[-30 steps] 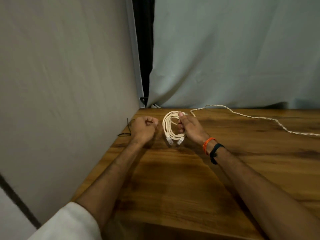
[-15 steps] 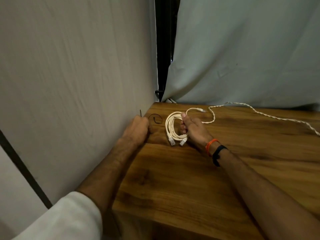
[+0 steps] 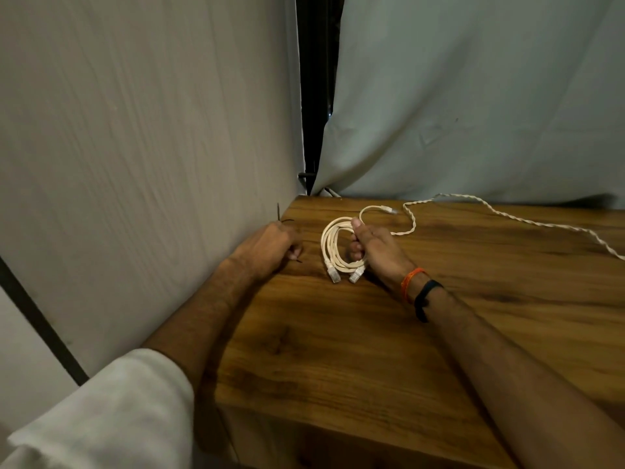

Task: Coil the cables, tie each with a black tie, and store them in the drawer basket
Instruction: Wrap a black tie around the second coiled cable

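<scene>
Near the middle of the frame, the right hand [image 3: 375, 247] is pinching a coiled cream-white network cable [image 3: 333, 247] with clear plastic plugs, thumb on top and fingers curled through the loops, and holding it just above or on the brown wood-grain table [image 3: 338, 350]. The two plugs are hanging at the bottom of the coil, pointing toward the lower edge of the frame.

To its left, at the table's edge against the pale cloth wall [image 3: 135, 147], the left hand [image 3: 270, 247] is closing into a loose fist around a thin black tie [image 3: 282, 220]; one end is sticking up above the knuckles and a short tip is showing beneath the fingers (how much of it is inside the fist cannot be told).

A second, twisted white cord [image 3: 507, 216] is lying uncoiled across the upper right of the table, its near end looping close to the right hand. No drawer basket is showing.

The step in hand seems to be binding the coil. To do it well, the right hand should be keeping the loops pinched flat and even while the left is threading the tie through the centre, wrapping it where the turns lie together, and cinching snugly clear of the plugs.
</scene>
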